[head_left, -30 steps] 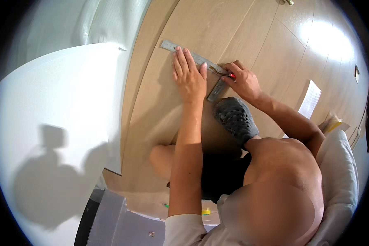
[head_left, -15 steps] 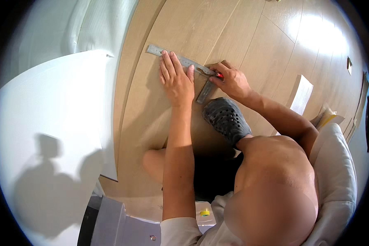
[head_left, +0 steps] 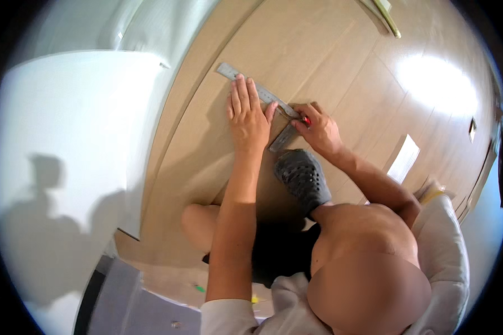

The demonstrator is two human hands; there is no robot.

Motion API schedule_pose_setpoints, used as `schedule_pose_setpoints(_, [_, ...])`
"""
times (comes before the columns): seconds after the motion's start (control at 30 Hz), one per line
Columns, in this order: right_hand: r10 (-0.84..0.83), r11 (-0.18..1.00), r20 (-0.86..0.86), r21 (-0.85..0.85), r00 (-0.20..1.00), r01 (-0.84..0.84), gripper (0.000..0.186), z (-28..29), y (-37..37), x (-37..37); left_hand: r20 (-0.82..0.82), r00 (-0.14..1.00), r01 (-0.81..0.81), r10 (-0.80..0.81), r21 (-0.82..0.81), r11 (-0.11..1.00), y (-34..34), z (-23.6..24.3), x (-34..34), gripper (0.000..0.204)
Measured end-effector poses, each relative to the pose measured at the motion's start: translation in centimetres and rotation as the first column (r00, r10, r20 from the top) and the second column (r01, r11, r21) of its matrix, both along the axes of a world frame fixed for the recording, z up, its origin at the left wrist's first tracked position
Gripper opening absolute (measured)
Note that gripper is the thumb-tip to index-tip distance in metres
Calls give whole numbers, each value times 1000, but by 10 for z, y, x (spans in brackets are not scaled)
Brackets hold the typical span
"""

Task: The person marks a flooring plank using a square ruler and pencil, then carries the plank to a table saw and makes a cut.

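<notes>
In the head view, we look down on a pale wood floor (head_left: 330, 61) laid in planks, with a white panel (head_left: 72, 123) well to the left of the square and dark shadows cast across its lower part. The metal square (head_left: 265, 94) lies flat on the planks, its long arm slanting from upper left down to the corner and its short arm running back toward us. Our left hand (head_left: 248, 120) is spread flat and grasps nothing: its fingers lie straight, the tips resting on the long arm, with the thumb beside the same edge. Our right hand (head_left: 323, 131) is at the corner of the square, fingers curled around a red tool (head_left: 307, 120); the grip hides most of it, so we cannot tell its kind. Just below the square's short arm is a dark grey clog (head_left: 304, 177) with holes, worn on a foot; whether the two touch, we cannot tell. To the right of the square lies a white paper (head_left: 403, 159), and lower on that side rises a pale cushion (head_left: 444, 251). Well above the square and to its right is a yellowish strip (head_left: 387, 19). Far below the square, toward the left, stands a grey block (head_left: 117, 301).
</notes>
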State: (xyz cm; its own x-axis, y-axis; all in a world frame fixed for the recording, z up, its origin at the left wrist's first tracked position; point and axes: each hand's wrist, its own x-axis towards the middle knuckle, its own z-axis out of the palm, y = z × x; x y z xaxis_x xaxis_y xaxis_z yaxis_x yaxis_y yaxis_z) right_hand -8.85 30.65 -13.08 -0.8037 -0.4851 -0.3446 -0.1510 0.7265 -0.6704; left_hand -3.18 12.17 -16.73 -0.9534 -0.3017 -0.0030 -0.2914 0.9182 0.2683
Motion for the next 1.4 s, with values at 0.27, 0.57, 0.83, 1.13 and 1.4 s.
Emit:
schedule_pose_setpoints(0.27, [23, 999, -57, 28, 998, -21, 33, 2, -12, 4, -46, 998, -49, 53, 82, 995, -8, 5, 6, 82])
schedule_pose_setpoints(0.57, [60, 996, -78, 78, 995, -54, 33, -3, -10, 3, -132, 987, -76, 91, 115, 990, -7, 1, 9, 81])
schedule_pose_setpoints(0.83, [79, 995, 31, -70, 996, -77, 19, 14, -28, -58, -121, 986, -92, 114, 171, 981, -6, -2, 12, 83])
schedule_pose_setpoints(1.13, [70, 943, 167, -333, 983, -10, 63, 72, -146, -154, -118, 986, -97, 114, 137, 986, -6, 1, 9, 84])
schedule_pose_setpoints(1.4, [224, 942, 278, -308, 934, -135, 49, 65, -183, -158, -84, 993, -74, 85, 123, 990, -7, 0, 9, 84])
